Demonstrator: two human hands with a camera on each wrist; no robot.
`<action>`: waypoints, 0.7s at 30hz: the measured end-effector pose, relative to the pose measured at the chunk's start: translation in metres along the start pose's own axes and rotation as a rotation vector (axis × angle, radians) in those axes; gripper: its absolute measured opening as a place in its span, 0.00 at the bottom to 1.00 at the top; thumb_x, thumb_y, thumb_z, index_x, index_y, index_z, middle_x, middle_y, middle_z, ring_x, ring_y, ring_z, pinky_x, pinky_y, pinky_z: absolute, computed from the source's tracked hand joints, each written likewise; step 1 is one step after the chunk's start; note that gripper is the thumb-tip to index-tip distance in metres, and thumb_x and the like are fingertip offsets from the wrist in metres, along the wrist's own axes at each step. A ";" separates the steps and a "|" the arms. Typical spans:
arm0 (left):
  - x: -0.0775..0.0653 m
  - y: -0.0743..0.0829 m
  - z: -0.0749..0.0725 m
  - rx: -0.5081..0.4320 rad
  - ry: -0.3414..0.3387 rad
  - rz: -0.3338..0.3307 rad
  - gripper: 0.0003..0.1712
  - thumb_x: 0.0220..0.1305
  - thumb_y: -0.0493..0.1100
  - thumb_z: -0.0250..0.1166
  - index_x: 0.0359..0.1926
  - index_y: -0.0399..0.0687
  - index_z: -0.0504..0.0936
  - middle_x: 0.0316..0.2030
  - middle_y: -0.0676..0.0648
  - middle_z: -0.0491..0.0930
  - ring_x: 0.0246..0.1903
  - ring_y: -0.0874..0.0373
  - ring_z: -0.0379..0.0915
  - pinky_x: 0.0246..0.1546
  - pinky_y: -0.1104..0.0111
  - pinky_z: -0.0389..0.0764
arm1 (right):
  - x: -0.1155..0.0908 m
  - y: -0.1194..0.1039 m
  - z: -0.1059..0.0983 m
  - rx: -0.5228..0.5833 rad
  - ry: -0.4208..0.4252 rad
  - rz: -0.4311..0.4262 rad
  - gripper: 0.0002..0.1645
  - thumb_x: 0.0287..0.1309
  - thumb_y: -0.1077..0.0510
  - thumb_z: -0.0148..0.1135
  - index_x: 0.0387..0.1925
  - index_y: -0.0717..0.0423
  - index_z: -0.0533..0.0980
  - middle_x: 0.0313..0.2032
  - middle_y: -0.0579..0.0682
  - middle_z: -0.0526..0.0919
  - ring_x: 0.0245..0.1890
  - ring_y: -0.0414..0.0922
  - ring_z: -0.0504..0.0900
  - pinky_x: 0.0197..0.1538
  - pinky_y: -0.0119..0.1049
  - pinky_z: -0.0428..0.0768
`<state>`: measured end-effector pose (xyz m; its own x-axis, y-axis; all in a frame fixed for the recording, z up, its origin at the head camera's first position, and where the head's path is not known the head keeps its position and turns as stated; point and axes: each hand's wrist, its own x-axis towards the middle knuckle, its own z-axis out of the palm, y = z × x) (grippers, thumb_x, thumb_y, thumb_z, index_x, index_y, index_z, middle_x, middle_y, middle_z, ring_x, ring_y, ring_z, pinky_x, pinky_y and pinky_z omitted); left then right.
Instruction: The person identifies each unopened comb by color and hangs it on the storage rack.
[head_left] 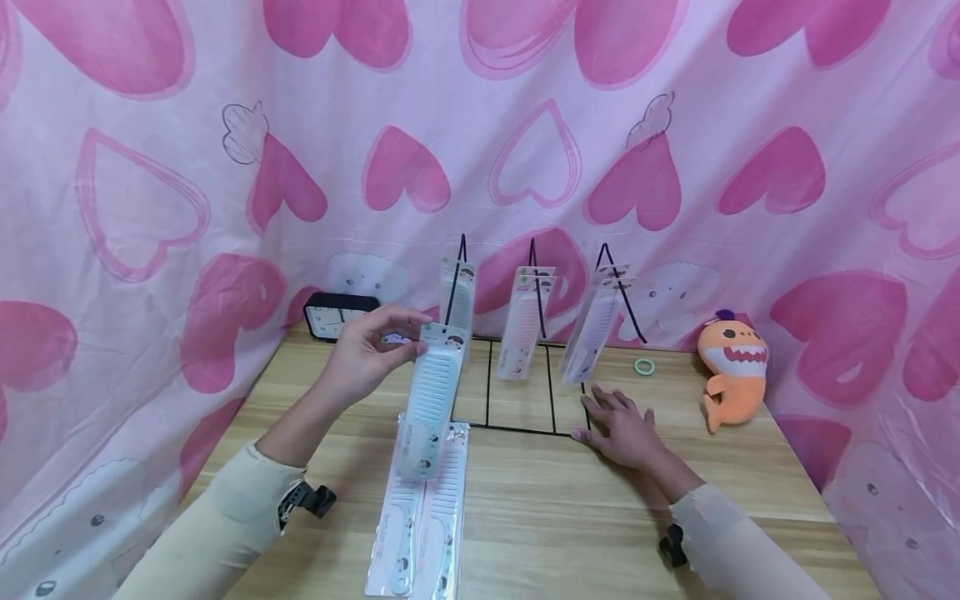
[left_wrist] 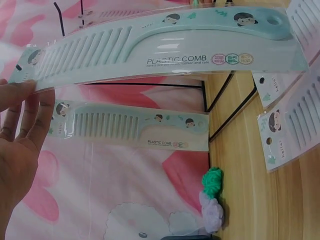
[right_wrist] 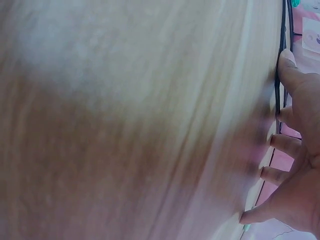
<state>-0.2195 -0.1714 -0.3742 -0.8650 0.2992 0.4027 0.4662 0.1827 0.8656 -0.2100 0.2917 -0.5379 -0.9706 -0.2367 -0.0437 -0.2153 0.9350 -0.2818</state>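
Note:
My left hand [head_left: 378, 346] pinches the top end of a packaged pale-blue plastic comb [head_left: 433, 400], its thumb on the front of the wrapper. The comb hangs tilted before the left prong of a black wire rack [head_left: 551, 432]; its top overlaps that prong in the head view. Another packaged comb [left_wrist: 132, 127] hangs on the left prong behind it. With fingers spread, my right hand [head_left: 622, 429] rests at the right front corner of the rack's base. Packaged combs [head_left: 525, 325] also hang on the middle prong, and others [head_left: 592, 329] on the right one.
Packaged combs [head_left: 442, 533] lie on the wooden table [head_left: 570, 525] in front of the rack. A black clock [head_left: 330, 318] stands at the back left. A green ring [head_left: 644, 367] and an orange plush shark [head_left: 735, 371] are on the right. Heart-patterned cloth [head_left: 405, 175] hangs behind.

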 end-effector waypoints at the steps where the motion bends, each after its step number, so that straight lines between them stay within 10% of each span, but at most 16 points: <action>1: 0.001 -0.001 0.000 0.000 0.002 0.005 0.24 0.69 0.28 0.75 0.62 0.50 0.88 0.60 0.46 0.87 0.53 0.55 0.87 0.53 0.66 0.93 | 0.000 0.000 0.000 0.000 0.000 0.001 0.49 0.74 0.26 0.63 0.83 0.49 0.69 0.86 0.60 0.63 0.83 0.75 0.58 0.67 0.97 0.50; 21: 0.029 -0.019 0.018 0.217 0.150 0.130 0.23 0.69 0.27 0.74 0.58 0.56 0.89 0.53 0.47 0.86 0.52 0.51 0.88 0.54 0.60 0.93 | 0.000 0.002 0.000 0.005 0.007 -0.008 0.50 0.72 0.27 0.66 0.83 0.50 0.70 0.86 0.59 0.63 0.83 0.75 0.57 0.67 0.97 0.49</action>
<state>-0.2507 -0.1497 -0.3844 -0.8056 0.1940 0.5597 0.5897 0.3528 0.7265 -0.2108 0.2938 -0.5382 -0.9695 -0.2426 -0.0351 -0.2228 0.9316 -0.2872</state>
